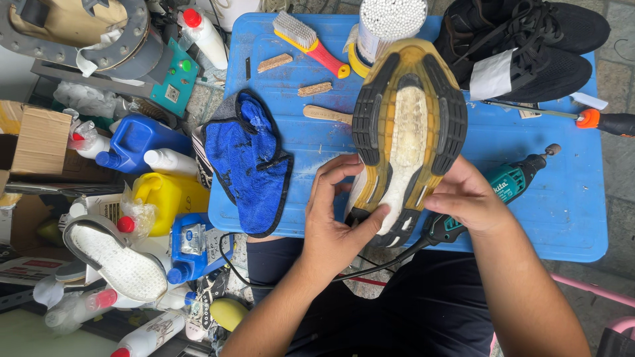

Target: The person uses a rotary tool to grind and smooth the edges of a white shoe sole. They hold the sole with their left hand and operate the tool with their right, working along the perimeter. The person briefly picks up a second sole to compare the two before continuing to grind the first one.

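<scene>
Nearest the lens, two bare forearms rising from the lower edge, over dark trousers. Left hand cupped on the heel end of an upturned running shoe, thumb pressed on the black-and-yellow sole, fingers curled around the shoe's left edge, clamped on it. Right hand gripping the opposite edge near the heel, fingers closed against the sole's rim. Shoe held sole-up, toe pointing away, between both sets of fingers, above a blue plastic tabletop.

Just under the right fingers, a teal rotary tool lying on the tabletop, bit end pointing away to the right, black cord trailing below the shoe. Just left of the left fingers, a crumpled blue cloth. Beyond the fingers, past the shoe's toe, a tub of white cotton swabs and a brush with a red and yellow handle. Far right of the right fingers, a pair of black sneakers and an orange-handled screwdriver. Well left of the left fingers, off the tabletop, blue and yellow jugs and a white-soled shoe lying sole up.
</scene>
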